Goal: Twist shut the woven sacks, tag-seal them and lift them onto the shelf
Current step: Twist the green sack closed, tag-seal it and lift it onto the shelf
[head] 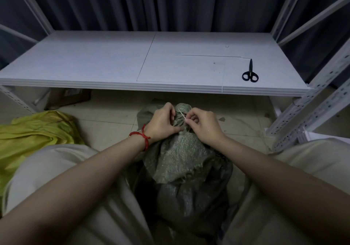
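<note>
Sack neck (182,108) in left hand (163,121) grip

Two sacks (181,155) (37,129), one tie (182,115), one scissors (250,73), perhaps one box (70,97)

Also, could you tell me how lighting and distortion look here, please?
Head view: dim light; the shelf is brightest, the green sack sinks into shadow between the legs; wide-angle bending bows the shelf's front edge; left hand, right hand and white tie look sharp.

Woven sack (181,154): dull green. Tie (182,114): white. Second sack (37,129): yellow-green. Shelf (94,59): white. Scissors (250,72): black. Wrist cord (144,137): red.
</note>
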